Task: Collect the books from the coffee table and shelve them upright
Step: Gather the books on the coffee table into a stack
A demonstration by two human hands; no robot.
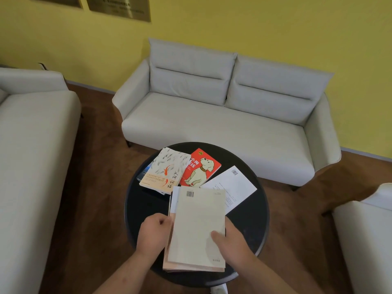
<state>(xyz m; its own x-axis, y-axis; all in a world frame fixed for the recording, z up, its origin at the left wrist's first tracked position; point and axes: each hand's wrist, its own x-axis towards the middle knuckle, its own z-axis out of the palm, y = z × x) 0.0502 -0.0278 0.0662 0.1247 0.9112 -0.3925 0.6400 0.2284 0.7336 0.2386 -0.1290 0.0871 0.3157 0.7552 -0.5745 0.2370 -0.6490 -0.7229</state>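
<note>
At near edge of round black worktop (250, 221): stack of books (197, 219), cream back cover uppermost, barcode at far end. Left hand (153, 232) curled round stack's left edge; right hand (231, 240) pinches right edge, thumb on cover. Farther back, lying flat and overlapping: fish-cover book (165, 170), red dog book (200, 168), white book (233, 185). Grey sofa (212, 124) beyond.

A book stack (197, 225) lies nearest on the coffee table (248, 225), loose books (165, 170) behind, sofa (222, 128) beyond.

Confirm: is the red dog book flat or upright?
Flat and closed. The red book lies cover-up on the table, its left edge under the fish book.
</note>
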